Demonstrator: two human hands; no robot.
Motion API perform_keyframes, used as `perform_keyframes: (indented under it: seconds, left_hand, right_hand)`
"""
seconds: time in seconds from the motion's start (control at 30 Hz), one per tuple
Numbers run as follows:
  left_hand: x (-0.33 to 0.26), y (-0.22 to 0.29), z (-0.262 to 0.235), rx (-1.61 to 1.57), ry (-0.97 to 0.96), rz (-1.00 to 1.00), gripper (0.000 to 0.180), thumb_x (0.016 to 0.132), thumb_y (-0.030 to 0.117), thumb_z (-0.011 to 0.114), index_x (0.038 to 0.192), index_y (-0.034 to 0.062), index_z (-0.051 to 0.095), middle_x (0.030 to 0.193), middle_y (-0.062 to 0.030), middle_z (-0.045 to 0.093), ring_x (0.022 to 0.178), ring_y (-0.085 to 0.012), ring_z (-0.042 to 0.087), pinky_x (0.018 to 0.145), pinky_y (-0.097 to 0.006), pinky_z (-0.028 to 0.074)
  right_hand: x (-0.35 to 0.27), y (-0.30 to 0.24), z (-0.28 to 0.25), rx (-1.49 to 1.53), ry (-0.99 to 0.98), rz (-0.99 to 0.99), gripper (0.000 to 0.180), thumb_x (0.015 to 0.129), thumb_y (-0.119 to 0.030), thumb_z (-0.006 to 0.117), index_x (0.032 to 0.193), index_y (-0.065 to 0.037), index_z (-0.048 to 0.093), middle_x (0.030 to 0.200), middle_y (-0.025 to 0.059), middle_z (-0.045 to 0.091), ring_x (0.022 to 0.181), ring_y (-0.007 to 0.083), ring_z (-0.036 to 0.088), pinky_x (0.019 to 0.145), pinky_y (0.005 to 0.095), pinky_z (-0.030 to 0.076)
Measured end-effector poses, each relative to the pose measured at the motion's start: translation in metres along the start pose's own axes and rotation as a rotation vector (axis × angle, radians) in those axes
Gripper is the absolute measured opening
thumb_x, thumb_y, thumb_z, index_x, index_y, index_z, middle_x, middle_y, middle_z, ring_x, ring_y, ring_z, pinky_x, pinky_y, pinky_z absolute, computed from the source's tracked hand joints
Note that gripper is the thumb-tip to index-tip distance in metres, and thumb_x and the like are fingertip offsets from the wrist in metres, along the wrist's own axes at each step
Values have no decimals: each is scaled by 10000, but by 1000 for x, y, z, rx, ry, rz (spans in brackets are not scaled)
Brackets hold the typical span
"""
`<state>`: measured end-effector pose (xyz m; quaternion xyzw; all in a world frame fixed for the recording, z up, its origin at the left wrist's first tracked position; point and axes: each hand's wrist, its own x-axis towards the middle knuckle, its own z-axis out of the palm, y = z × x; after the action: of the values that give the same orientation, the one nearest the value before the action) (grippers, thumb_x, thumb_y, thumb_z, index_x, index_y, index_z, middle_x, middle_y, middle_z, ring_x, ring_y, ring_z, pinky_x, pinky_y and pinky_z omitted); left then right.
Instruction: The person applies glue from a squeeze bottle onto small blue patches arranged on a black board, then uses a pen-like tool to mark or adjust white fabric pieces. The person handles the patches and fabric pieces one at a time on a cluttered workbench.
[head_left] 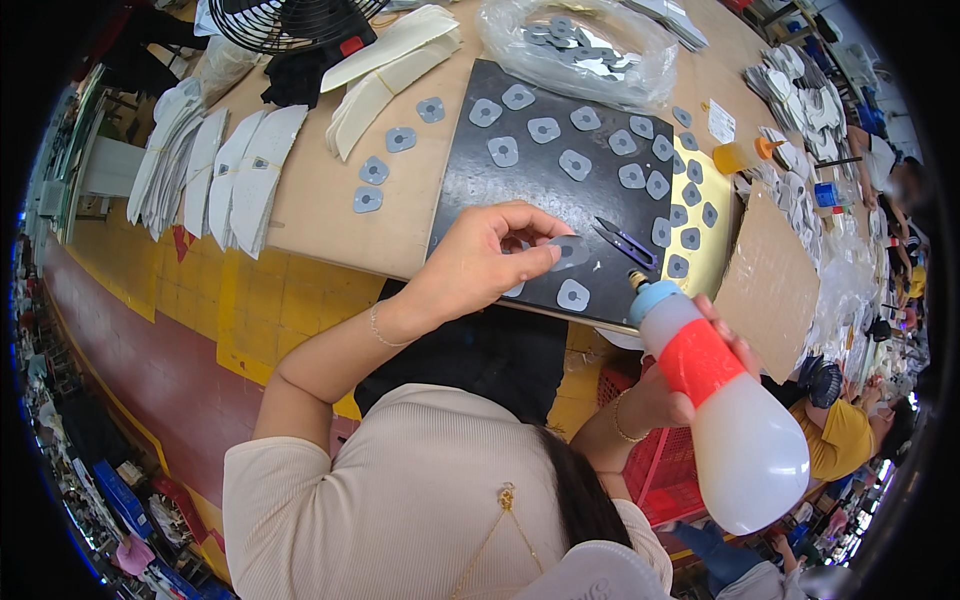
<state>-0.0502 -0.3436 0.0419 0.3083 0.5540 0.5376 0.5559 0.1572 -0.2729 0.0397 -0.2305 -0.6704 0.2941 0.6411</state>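
My left hand [480, 258] pinches a small grey padded piece [570, 250] above the near edge of a black board [470, 180]. My right hand [690, 385] grips a white squeeze bottle [735, 420] with a red band and a blue nozzle cap, tilted so the nozzle points toward the held piece. Several grey pieces [575, 165] with centre holes lie in rows on the board. Blue-handled snips [625, 240] rest on the board just right of the held piece.
Stacks of white cut shapes [225, 170] lie at the table's left. A clear bag of grey pieces [580, 45] sits behind the board, a fan [290, 20] at the back. An orange-capped bottle [745, 155] and cardboard [770, 280] lie right. Another person [840, 430] sits lower right.
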Motion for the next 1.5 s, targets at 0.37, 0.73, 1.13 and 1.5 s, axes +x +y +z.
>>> perform_keyframes:
  seconds: [0.37,0.73,1.13,1.5]
  left_hand:
    - [-5,2,9,237,-24,234,568,801,2,621,1338,80,452,841,25,539,739,-48,466,678,-198,391]
    - [-9,7,12,312,-40,261,747,772,23,632,1429,123,289,810,13,538,764,-66,498,724,-224,370]
    - [12,-11,-43,110,152,179,710,735,2,636,1376,83,342,789,12,568,706,-31,491,643,-188,404]
    - [42,-32,-117,979,558,68,607,721,77,653,1297,69,462,810,-99,597,756,-254,584,742,-345,474]
  right_hand:
    - [26,-8,3,65,-584,-329,841,756,-501,697,1264,65,340,1156,210,466,1019,411,607,830,444,560]
    - [16,3,17,12,-364,-338,873,731,-636,637,1211,46,378,1101,203,482,982,382,625,810,442,568]
    - [5,-2,9,14,46,-193,890,709,-738,558,1174,7,416,1018,173,503,904,373,641,845,463,541]
    - [5,-5,8,-3,23,-153,873,738,-714,558,1166,33,415,1009,185,508,912,365,649,811,417,561]
